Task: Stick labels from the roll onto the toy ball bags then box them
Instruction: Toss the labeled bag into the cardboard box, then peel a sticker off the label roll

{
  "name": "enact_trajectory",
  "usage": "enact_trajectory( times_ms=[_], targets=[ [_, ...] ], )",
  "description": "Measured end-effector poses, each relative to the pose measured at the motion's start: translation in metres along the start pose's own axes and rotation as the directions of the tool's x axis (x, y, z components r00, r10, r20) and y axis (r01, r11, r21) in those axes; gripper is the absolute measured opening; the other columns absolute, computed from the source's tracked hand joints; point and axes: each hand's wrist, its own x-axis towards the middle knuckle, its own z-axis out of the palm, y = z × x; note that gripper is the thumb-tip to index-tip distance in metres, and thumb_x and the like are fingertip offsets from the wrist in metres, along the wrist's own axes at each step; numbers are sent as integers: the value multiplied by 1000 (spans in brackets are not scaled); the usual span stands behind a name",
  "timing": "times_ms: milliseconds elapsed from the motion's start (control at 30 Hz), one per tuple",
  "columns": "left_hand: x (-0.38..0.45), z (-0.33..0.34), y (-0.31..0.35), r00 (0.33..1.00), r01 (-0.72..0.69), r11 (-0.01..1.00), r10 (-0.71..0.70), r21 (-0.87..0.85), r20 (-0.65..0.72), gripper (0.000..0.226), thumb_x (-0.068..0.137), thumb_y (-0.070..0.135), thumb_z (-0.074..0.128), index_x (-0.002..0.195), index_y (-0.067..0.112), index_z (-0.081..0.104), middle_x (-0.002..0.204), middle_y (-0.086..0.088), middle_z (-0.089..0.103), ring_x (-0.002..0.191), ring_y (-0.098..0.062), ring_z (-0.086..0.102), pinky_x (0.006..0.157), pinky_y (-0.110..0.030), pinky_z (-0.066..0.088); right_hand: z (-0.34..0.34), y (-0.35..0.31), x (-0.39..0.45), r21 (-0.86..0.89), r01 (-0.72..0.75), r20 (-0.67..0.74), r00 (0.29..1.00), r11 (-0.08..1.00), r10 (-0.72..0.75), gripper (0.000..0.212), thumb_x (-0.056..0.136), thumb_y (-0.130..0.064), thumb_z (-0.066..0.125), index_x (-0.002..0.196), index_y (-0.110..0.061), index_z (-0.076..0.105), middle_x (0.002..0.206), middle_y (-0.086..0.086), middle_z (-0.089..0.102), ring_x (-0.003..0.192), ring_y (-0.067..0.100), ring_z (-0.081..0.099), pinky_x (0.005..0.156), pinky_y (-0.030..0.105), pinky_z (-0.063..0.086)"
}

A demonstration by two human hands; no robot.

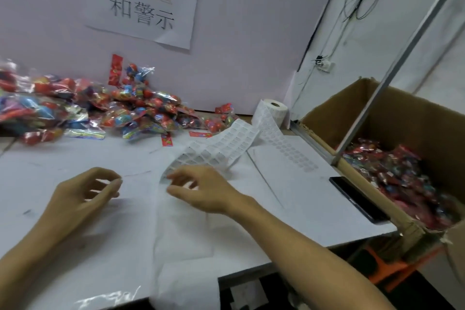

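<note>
A white label roll (273,111) stands at the back of the white table (314,204). Its strip of labels (221,146) runs loose toward me. My right hand (201,189) hovers at the strip's near end, thumb and forefinger apart on either side of its edge. My left hand (85,189) is just left of it, fingers loosely curled, with nothing visible in them; both hands are blurred. A pile of colourful toy ball bags (100,111) lies at the back left. A cardboard box (377,113) on the right holds more bags (402,176).
A black phone (357,199) lies at the table's right edge beside the box. A slanted metal frame post (392,68) crosses over the box. A paper sign (143,7) hangs on the wall behind. Loose red cards (167,139) lie near the pile.
</note>
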Motion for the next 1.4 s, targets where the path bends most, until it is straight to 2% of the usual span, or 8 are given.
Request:
enact_trajectory(
  times_ms=[233, 500, 767, 900, 1000, 1100, 1267, 1400],
  targets=[
    [6, -3, 3, 987, -8, 994, 25, 110, -160, 28, 89, -5, 72, 98, 21, 64, 90, 8, 71, 73, 0, 67, 63, -15, 51, 77, -46, 86, -110, 123, 122, 987, 986, -109, 41, 100, -21, 57, 140, -14, 55, 142, 9, 56, 131, 24, 50, 110, 37, 38],
    [9, -8, 2, 961, 105, 965, -37, 239, -273, 11, 88, 2, 72, 81, 9, 69, 79, 1, 68, 74, -13, 60, 66, -9, 42, 107, -9, 77, -69, 192, -14, 981, 979, -194, 28, 96, -19, 67, 120, -6, 70, 133, 12, 63, 128, 28, 54, 112, 28, 33],
    [37, -26, -15, 891, 242, 944, -123, 226, -437, 5, 91, 12, 69, 92, 16, 68, 102, 3, 66, 108, -19, 57, 88, -31, 48, 96, -4, 82, 33, 135, 36, 990, 990, -136, 27, 95, -28, 68, 120, -19, 70, 141, -2, 57, 134, 13, 48, 108, 18, 27],
    [66, -54, -31, 926, 249, 808, -37, 534, -376, 16, 89, 12, 71, 102, 4, 73, 134, -11, 59, 133, -31, 40, 103, -25, 28, 96, -2, 82, 50, 127, 46, 991, 991, -130, 26, 95, -31, 67, 120, -22, 70, 142, -6, 55, 133, 7, 45, 106, 16, 25],
    [95, -80, -38, 959, 244, 620, -43, 746, -278, 28, 89, 19, 72, 114, 9, 74, 165, -9, 30, 153, -31, 16, 118, -42, 22, 97, 0, 81, 67, 112, 57, 992, 991, -116, 25, 95, -35, 66, 119, -28, 69, 144, -11, 53, 134, 5, 44, 106, 16, 26],
    [121, -99, -37, 961, 237, 538, -7, 809, -277, 25, 89, 20, 70, 114, 18, 75, 172, -5, 11, 158, -32, -1, 122, -56, 16, 97, 1, 81, 70, 96, 64, 993, 993, -100, 25, 95, -39, 65, 119, -33, 68, 144, -15, 51, 134, 2, 42, 108, 18, 28],
    [136, -114, -37, 978, 188, 511, -21, 839, -206, 37, 92, 20, 69, 129, 17, 71, 161, -5, 42, 156, -32, 18, 122, -54, 19, 97, 1, 81, 87, 98, 63, 993, 991, -104, 22, 95, -38, 66, 116, -33, 68, 141, -17, 52, 133, 2, 43, 108, 17, 28],
    [124, -97, -22, 880, -13, 811, 288, 586, -378, 26, 85, 2, 78, 111, 2, 73, 107, -11, 73, 105, -30, 68, 96, -40, 56, 95, -3, 80, 115, 89, 53, 994, 989, -96, 18, 95, -37, 67, 111, -31, 71, 135, -18, 54, 128, 0, 44, 108, 18, 29]
  ],
)
